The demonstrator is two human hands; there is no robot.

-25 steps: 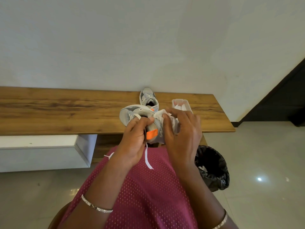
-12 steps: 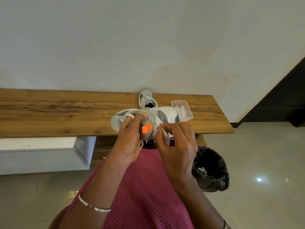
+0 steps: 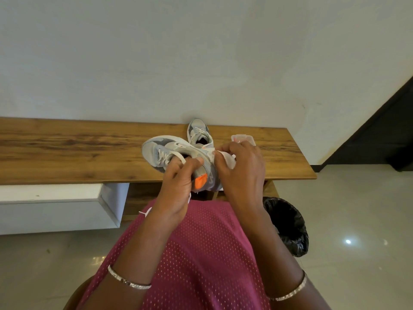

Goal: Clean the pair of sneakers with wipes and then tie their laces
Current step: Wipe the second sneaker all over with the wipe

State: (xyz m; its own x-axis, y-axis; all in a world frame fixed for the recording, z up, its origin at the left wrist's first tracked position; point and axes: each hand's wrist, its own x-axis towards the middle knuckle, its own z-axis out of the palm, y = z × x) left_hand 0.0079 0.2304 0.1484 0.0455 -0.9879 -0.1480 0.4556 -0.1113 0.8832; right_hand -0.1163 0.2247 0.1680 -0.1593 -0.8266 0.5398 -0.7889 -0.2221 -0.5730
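The left hand [image 3: 176,186] gripped the sneaker [image 3: 176,151] by its heel, fingers curled into the opening. The right hand [image 3: 243,173] pinched a wipe [image 3: 226,158] against the sneaker's side.

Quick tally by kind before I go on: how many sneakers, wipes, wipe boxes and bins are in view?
Grey and white sneakers: 2, the held sneaker and the bench sneaker
White wipe: 1
Clear plastic wipe box: 1
Black-lined bin: 1
Total: 5
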